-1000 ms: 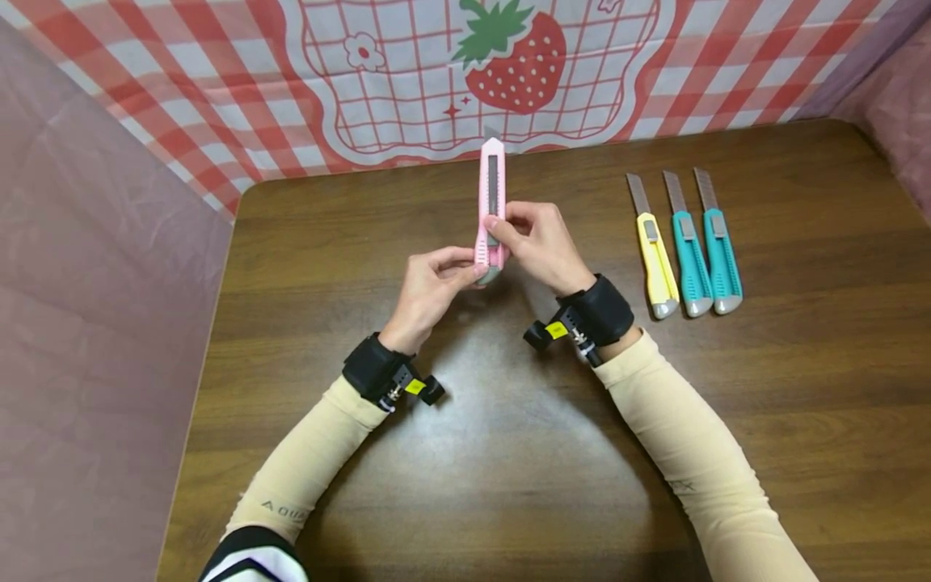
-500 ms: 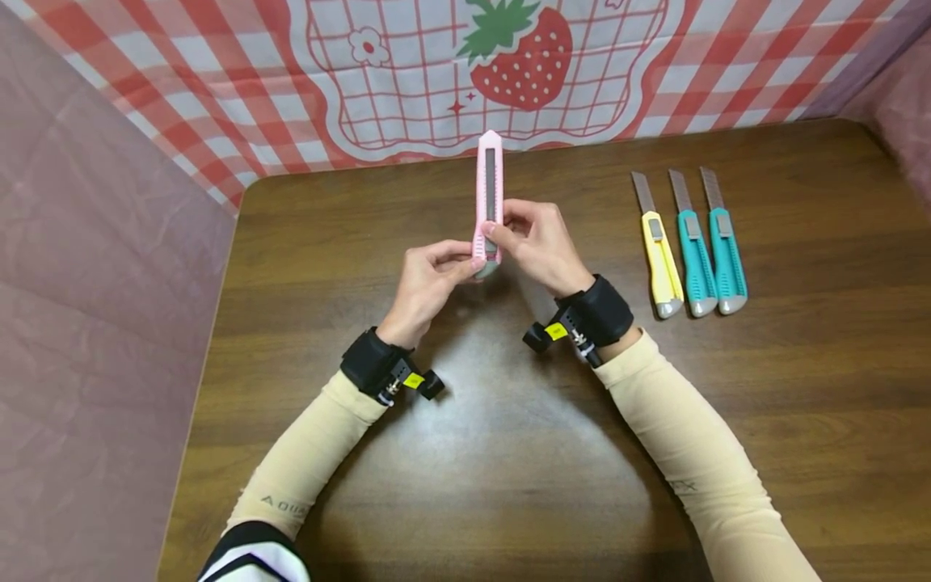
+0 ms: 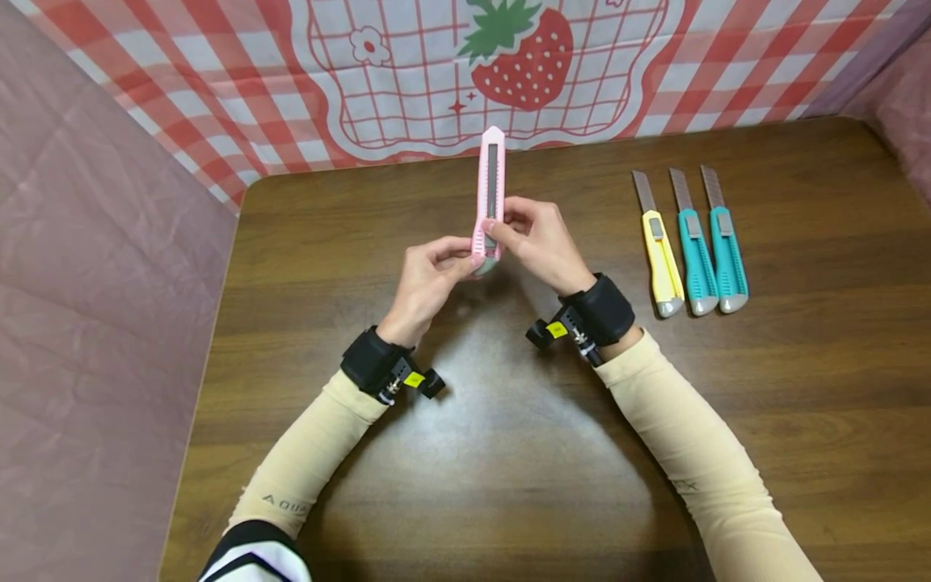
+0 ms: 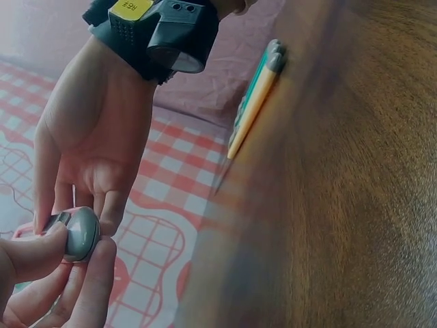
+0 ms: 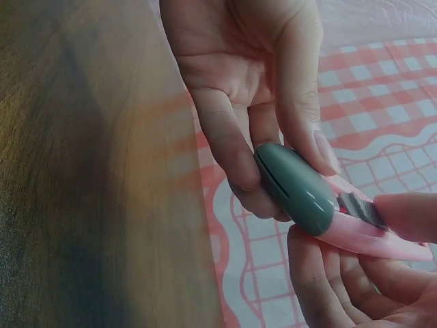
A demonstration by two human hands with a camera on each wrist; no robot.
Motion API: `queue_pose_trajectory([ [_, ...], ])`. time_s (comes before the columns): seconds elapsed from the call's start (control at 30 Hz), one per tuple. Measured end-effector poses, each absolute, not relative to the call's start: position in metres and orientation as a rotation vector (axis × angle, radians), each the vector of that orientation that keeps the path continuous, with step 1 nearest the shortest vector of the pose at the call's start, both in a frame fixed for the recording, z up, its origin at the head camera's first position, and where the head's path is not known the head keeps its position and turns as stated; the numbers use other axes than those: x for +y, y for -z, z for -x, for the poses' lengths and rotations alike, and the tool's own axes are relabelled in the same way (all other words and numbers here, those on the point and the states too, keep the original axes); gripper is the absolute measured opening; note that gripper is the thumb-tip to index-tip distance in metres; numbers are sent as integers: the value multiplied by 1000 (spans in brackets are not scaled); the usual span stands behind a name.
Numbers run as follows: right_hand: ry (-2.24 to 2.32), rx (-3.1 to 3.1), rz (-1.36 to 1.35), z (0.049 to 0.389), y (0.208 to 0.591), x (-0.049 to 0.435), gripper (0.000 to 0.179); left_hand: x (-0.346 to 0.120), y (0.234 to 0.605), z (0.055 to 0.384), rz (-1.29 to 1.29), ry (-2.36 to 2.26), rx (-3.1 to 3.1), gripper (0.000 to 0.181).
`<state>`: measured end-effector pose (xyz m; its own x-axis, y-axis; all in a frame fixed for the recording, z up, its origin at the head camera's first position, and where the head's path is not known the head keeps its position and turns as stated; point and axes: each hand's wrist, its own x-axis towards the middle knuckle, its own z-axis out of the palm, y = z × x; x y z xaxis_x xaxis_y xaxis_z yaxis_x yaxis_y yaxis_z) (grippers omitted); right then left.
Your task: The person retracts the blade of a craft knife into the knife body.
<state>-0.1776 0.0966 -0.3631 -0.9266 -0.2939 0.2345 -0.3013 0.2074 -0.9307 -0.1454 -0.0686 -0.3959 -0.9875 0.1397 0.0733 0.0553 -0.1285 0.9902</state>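
Note:
A pink utility knife (image 3: 491, 178) is held above the table in the head view, tip pointing to the back, no blade visible past the tip. My left hand (image 3: 427, 283) pinches its rear end between thumb and fingers. The grey end cap (image 4: 82, 234) shows in the left wrist view. My right hand (image 3: 541, 244) grips the knife's right side, its thumb on the dark slider (image 5: 362, 208) near the rear. To the right lie a yellow utility knife (image 3: 661, 267) and two teal utility knives (image 3: 697, 267), blades extended.
The brown wooden table (image 3: 465, 485) reaches back to a red-and-white checked cloth (image 3: 240, 89) with a strawberry print. Pink fabric (image 3: 94, 323) hangs at the left side. A black wrist camera band is on each wrist.
The blade tip seen past the pink knife's front has gone inside the handle. The slider and right thumb have shifted slightly rearward along the knife, and both hands otherwise barely moved.

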Motion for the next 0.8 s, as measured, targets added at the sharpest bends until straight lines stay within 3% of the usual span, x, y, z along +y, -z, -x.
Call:
queue_pose_trajectory([
  [0.5,-1942,-2458,-581,179,366,97,16,-70,396,145,-186,-2278,2095,21],
  [0.8,-1848,-2464,-646,162,339,95,14,-70,396,145,-220,-2285,2085,21],
])
